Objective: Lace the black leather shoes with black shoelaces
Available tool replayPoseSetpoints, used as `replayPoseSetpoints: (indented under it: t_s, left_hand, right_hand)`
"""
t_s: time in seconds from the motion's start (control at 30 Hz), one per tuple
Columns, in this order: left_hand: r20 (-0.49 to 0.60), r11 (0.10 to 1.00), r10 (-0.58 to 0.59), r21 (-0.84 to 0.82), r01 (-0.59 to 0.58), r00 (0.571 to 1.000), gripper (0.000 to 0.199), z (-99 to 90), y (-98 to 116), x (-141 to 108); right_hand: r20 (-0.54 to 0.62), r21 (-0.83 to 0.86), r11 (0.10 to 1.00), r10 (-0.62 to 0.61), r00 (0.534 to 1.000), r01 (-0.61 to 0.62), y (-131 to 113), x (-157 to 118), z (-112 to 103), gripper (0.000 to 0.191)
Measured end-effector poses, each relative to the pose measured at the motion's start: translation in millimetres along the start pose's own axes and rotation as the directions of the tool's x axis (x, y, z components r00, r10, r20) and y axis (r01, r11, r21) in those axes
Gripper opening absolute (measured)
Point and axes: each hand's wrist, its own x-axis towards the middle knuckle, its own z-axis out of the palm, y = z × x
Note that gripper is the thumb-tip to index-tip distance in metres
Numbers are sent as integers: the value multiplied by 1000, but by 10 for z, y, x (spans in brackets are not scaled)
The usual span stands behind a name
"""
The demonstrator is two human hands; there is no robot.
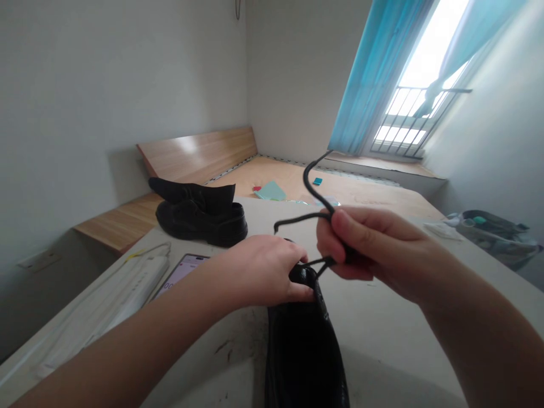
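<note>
A phone [181, 275] and a second black shoe [199, 224] are flanking the left hand [267, 272], whose fingers are gripping a black shoe [306, 351] on the tabletop [391, 351]; the right hand's [365, 238] closed fingers are holding laces [306, 180] aloft, any pull calling for steady footing, side room stretching rightward toward the edge.

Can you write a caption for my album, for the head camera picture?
Left hand on a black shoe, right hand holding its laces.
</note>
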Motion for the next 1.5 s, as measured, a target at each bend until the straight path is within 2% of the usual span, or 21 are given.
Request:
replayPoseSetpoints:
  t_s: [0.1,0.17,0.27,0.37,0.47,0.57,0.67,0.73,0.87,0.97,1.1,1.37,1.5]
  left_hand:
    - [83,999,-47,-12,48,995,37,-115,28,-9]
    - [43,988,-80,-128,85,996,35,-168,59,-6]
    - [-66,968,-113,-232,95,991,29,-158,123,3]
    - [-120,985,-86,-157,67,989,24,-67,185,30]
    - [-125,990,-69,-131,52,990,30,-1,223,69]
    - [-130,990,-80,-123,64,988,45,-12,239,91]
    - [-123,984,-111,-150,93,986,47,-46,254,88]
    - [-133,982,-121,-164,98,984,46,-54,264,82]
    - [-180,986,-141,-116,121,974,49,-44,273,84]
    - [-211,984,-160,-107,140,964,48,-35,267,91]
    - [-285,985,-162,-101,139,945,41,-21,257,99]
    - [-395,986,-157,-109,124,905,40,-11,268,102]
    - [-453,965,-192,-249,83,870,37,-12,230,102]
  right_hand:
    - [-217,36,999,-18,976,26,45,48,-122,39]
    - [-285,101,995,36,958,-8,82,76,-211,37]
    - [-279,230,967,169,946,-105,129,107,-312,37]
    - [-228,332,929,248,941,-165,147,122,-336,34]
    - [-209,327,924,274,939,-197,130,121,-302,31]
    - [-324,121,973,226,919,-196,92,114,-291,32]
    - [-539,-193,966,44,841,-174,57,107,-348,31]
    - [-600,-286,949,-67,797,-135,46,101,-409,30]
    - [-568,-174,983,-156,808,67,39,82,-521,29]
    - [-581,-28,984,-159,798,175,8,68,-568,29]
    - [-635,135,972,-65,770,193,-68,49,-572,30]
    - [-635,4,984,-135,761,178,-94,16,-553,25]
    - [-628,-13,984,-145,765,175,-93,9,-544,24]
